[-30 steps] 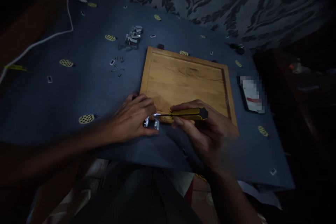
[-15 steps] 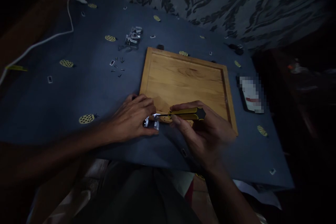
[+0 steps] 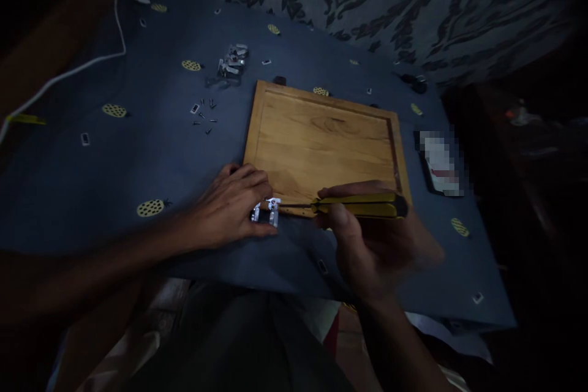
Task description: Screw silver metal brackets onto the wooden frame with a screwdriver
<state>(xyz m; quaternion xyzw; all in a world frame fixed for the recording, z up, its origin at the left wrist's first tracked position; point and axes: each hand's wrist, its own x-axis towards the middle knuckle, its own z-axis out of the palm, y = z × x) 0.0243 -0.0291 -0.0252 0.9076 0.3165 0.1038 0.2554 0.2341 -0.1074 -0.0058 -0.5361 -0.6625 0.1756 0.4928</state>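
Screwdriver [image 3: 361, 205] first: the right hand [image 3: 372, 242] has its fingers wrapped around the fat yellow-and-black handle, thin shaft aimed at 9 o'clock, lined up with a shiny metal bracket [image 3: 274, 213], hinge-looking if you ask me. Can't tell whether the tip touches. That bracket's at the 7-to-8 o'clock corner of a wooden board [image 3: 321, 144], gripped by the left hand [image 3: 236, 202], thumb below, fingers curled over, I'd guess so nothing slides. Board's honey-coloured, rectangular, swirly grain, raised rim. Going by its middle: loose little screws [image 3: 196, 123] between 9 and 10, chunky silvery brackets [image 3: 234, 62] heaped around 10, probably parked within easy reach, and a flat phone [image 3: 438, 165] at 3. Counter [image 3: 105, 177] wears smooth blue cloth printed with yellow pineapples.
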